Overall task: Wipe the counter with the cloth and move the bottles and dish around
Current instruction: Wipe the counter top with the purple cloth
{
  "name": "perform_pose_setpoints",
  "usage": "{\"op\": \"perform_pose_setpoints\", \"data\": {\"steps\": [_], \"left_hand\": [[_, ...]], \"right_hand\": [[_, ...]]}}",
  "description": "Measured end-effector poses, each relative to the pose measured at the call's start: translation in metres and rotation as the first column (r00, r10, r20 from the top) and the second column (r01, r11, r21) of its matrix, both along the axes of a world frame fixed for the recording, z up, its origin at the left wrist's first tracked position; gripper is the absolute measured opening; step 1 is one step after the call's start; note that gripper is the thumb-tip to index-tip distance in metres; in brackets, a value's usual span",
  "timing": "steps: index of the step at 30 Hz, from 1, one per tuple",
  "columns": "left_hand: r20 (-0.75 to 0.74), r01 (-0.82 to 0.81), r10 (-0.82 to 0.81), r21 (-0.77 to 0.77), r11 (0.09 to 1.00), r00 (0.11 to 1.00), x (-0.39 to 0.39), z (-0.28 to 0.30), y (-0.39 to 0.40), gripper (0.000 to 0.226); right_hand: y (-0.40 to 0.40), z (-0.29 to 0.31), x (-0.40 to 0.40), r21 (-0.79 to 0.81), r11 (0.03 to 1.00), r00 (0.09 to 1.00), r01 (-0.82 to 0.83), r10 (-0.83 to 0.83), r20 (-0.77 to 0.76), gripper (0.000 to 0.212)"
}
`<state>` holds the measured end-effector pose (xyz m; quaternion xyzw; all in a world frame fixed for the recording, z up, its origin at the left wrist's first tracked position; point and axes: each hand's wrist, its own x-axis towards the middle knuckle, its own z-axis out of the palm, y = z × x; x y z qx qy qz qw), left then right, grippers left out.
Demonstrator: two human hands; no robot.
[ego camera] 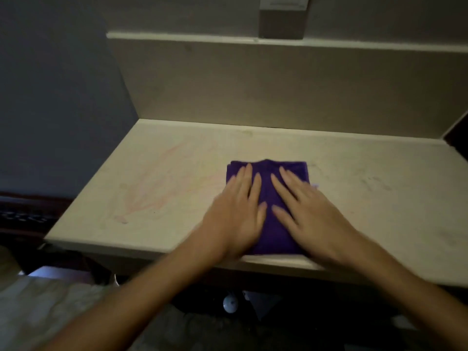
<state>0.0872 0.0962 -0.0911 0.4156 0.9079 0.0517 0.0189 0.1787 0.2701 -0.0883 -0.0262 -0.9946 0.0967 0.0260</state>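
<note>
My fingers (249,178) lie flat and spread on a folded purple cloth (268,191), holding nothing, only pressing down on it. My left hand (235,211) covers the cloth's left half, its fingers pointing away from me toward the far edge of the cloth. My right hand (307,211) lies beside it on the right half, fingers splayed wide and angled a little to the left, so the two thumbs nearly meet over the cloth's middle. Both hands look slightly blurred.

The cloth sits on a pale cream stone-like surface (379,198), its near edge just at the surface's front rim and its far edge well short of the back. Left of the cloth, faint pinkish-red streaks (162,188) fan across the surface toward its left corner. Right of the cloth there are a few dim grey smudges (372,183).

Behind the cloth, a low pale upstand (253,84) rises from the back of the surface, topped by a narrow ledge. A grey boxy object (283,19) stands on that ledge, above and beyond the cloth. Left of the cloth, past the end of the surface, is a plain grey wall (50,97).
</note>
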Motion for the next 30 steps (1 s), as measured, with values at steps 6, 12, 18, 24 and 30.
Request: {"op": "perform_pose_setpoints", "data": {"steps": [6, 12, 18, 24, 30], "left_hand": [[-0.1, 0.055, -0.045, 0.099, 0.994, 0.994, 0.032, -0.008, -0.036, 0.067], [-0.038, -0.039, 0.04, 0.011, 0.999, 0.998, -0.101, -0.007, 0.014, 0.084], [0.008, -0.11, 0.11, -0.056, 0.992, 0.994, -0.187, -0.004, 0.042, 0.068], [0.015, -0.082, 0.083, -0.045, 0.996, 0.996, -0.094, 0.008, -0.008, 0.067], [-0.046, -0.092, 0.093, 0.006, 0.996, 0.995, 0.026, 0.005, -0.079, 0.07]], "right_hand": [[-0.035, 0.003, 0.028, 0.013, 0.999, 0.998, 0.035, -0.035, 0.05, 0.072], [0.012, -0.001, -0.107, 0.01, 0.999, 0.999, 0.049, -0.049, -0.003, 0.069], [0.035, -0.007, -0.199, 0.074, 0.995, 0.997, 0.071, -0.072, 0.017, 0.067], [-0.008, -0.001, -0.107, -0.007, 1.0, 1.0, 0.006, -0.006, 0.016, 0.068], [-0.071, 0.005, 0.006, -0.018, 0.995, 0.995, -0.099, 0.099, 0.008, 0.068]]}}
